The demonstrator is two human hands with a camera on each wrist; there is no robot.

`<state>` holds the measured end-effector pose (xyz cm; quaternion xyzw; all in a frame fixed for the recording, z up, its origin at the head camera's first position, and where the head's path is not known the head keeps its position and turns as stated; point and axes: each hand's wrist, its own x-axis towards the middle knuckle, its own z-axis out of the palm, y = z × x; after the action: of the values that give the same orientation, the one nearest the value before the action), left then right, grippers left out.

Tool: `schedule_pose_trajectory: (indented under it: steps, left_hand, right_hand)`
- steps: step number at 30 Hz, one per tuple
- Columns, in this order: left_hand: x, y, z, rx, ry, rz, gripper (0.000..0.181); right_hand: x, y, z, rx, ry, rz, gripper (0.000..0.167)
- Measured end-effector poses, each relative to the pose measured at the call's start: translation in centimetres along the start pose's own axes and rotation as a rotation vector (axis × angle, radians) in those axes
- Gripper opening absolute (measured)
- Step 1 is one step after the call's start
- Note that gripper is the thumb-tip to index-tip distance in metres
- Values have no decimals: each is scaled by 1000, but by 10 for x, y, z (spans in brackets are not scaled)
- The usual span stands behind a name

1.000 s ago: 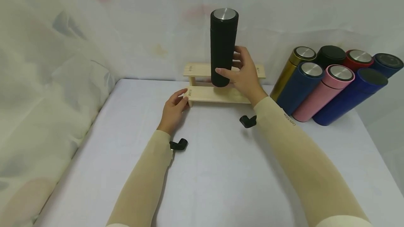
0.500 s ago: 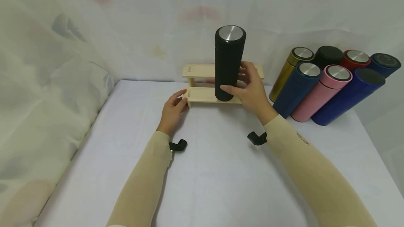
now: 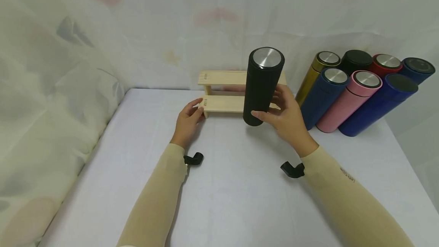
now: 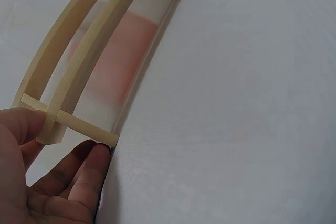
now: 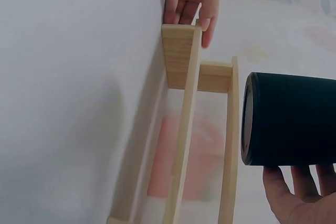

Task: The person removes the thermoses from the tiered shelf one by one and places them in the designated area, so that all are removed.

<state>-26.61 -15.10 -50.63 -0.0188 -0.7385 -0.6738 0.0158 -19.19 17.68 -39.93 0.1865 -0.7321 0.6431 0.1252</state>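
Observation:
My right hand [image 3: 289, 121] grips a black thermos flask [image 3: 260, 92] with a silver lid, thumb on the near side and fingers behind. The flask hangs nearly upright in front of the right part of a two-tier wooden rack [image 3: 223, 104]; the right wrist view shows its base [image 5: 248, 119] apart from the shelves. My left hand [image 3: 186, 123] holds the rack's left end. In the left wrist view its thumb [image 4: 29, 121] presses the front shelf's end and its fingers touch the leg below.
On the right, several thermos flasks stand close together, among them a gold one [image 3: 310, 81], a pink one [image 3: 350, 102] and a blue one [image 3: 377, 104]. A white cloth covers the table [image 3: 226, 186]. A patterned curtain [image 3: 171, 29] hangs right behind the rack.
My right hand has brought the black flask off from over the rack, toward me, down and to the right. My left hand stays at the rack's end, and the rack stands still.

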Motion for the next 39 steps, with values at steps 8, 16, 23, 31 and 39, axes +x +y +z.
schedule_pose_trajectory:
  steps: [8,16,23,31,39]
  left_hand:
    - [1,-1,0,-18,-11,10,40]
    - [1,-5,-2,16,-8,6,40]
    - [1,-6,-1,24,-3,-2,40]
    - [0,-4,-1,33,-2,-2,40]
    - [1,-3,-2,24,-5,-5,40]
  right_hand:
    - [-24,-1,-23,10,63,-12,85]
    - [-48,1,-48,-27,128,16,82]
    - [-71,-3,-69,-8,166,17,84]
    - [-92,-5,-93,53,176,23,91]
    - [-109,-3,-111,28,228,53,92]
